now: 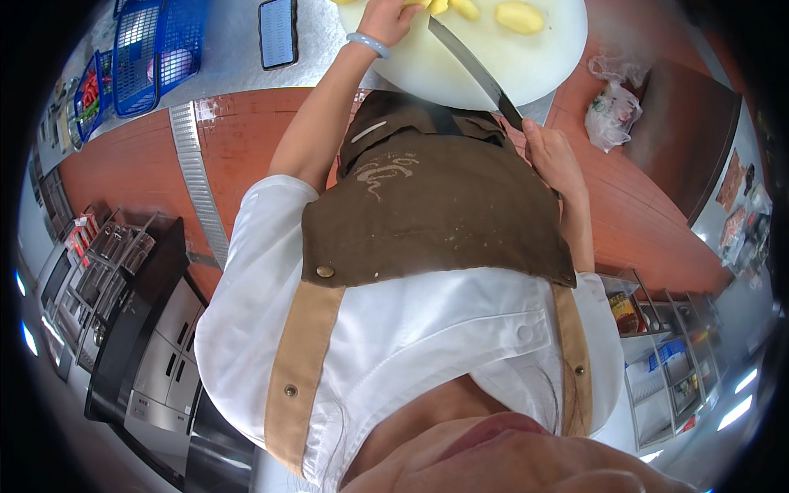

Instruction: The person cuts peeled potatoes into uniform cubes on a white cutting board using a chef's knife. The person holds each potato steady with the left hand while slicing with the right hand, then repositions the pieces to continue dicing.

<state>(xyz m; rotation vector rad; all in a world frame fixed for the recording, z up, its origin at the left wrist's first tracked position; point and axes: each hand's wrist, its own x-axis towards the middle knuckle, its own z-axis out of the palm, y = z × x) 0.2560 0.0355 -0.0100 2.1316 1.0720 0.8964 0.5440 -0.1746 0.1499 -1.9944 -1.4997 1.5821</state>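
Note:
My left hand (388, 18), with a pale bracelet at its wrist, grips a yellow peeled potato piece (418, 3) at the top edge, where the frame partly cuts it off. Beside it on the round white cutting board (548, 68) lie more yellow pieces (463, 8) and a larger peeled potato (519, 17). My right hand (550, 154) is closed around the dark handle of a long kitchen knife (471, 61). Its blade slants over the board, with the tip near the pieces by my left hand and the handle beyond the board's near edge.
A phone (278, 34) with a lit screen lies on the metal table (234, 68), left of the board. Blue plastic baskets (135, 58) stand further left, one with red and green peppers (90, 92). Plastic bags (612, 114) are at the right, beside a brown surface (681, 135).

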